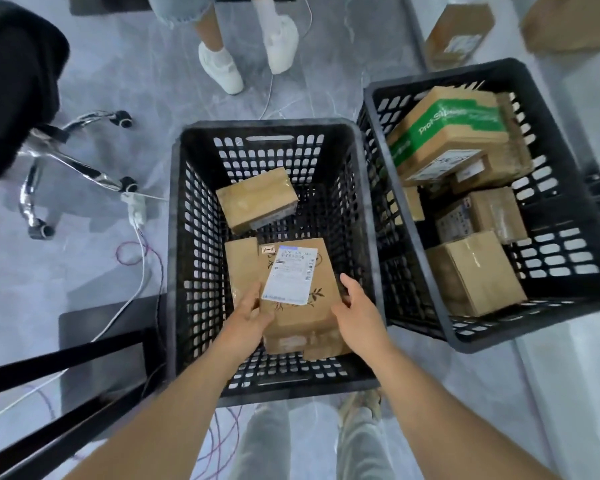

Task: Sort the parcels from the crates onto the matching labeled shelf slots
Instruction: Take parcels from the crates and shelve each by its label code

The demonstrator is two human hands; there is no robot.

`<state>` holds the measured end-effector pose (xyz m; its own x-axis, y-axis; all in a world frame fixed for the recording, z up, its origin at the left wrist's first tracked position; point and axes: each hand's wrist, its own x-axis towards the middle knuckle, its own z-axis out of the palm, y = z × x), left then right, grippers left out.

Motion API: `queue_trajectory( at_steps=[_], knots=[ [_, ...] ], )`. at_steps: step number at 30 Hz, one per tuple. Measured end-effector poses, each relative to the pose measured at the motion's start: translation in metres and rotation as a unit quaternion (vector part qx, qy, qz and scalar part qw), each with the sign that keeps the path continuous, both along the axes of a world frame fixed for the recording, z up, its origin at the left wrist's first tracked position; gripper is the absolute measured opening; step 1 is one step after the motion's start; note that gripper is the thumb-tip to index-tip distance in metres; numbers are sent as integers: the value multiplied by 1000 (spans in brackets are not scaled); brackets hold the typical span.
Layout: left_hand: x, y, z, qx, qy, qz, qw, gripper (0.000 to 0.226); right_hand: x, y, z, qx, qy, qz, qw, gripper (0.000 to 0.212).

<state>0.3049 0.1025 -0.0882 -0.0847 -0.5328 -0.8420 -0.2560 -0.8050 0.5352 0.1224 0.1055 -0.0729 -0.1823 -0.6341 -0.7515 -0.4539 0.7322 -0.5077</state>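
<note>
A black slatted crate [274, 129] stands on the floor in front of me. Inside it lies a brown cardboard parcel [321, 306] with a white shipping label [290, 275] on top. My left hand [248, 311] grips the parcel's left edge, thumb by the label. On the opposite edge my right hand [355, 308] holds the box with curled fingers. A flat brown parcel [241, 261] lies to its left and a taped box [257, 199] sits at the crate's far side.
A second black crate [568, 188] to the right holds several boxes, one with green print [447, 123]. A person's legs in white shoes [222, 67] stand beyond the crates. An office chair base [70, 168] and cables [142, 258] are at left, a black frame [66, 362] at lower left.
</note>
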Motion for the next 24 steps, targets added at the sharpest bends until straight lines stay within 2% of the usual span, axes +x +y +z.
queue_trajectory(
  at_steps=[7, 11, 14, 17, 24],
  knots=[
    [13, 1, 7, 9, 15, -15, 1000, 80, -9, 1, 2, 50, -52, 7, 997, 66],
    [19, -1, 22, -27, 43, -32, 998, 85, -16, -4, 16, 39, -103, 28, 994, 81],
    [17, -3, 40, -71, 62, -30, 995, 83, -20, -8, 28, 23, -107, 52, 993, 87],
    [18, -6, 54, -97, 68, -35, 992, 88, -26, -10, 34, 3, -114, 4, 994, 95],
    [23, -21, 73, -134, 63, -94, 984, 98, -34, -15, 64, -26, -138, 45, 989, 80]
  ],
)
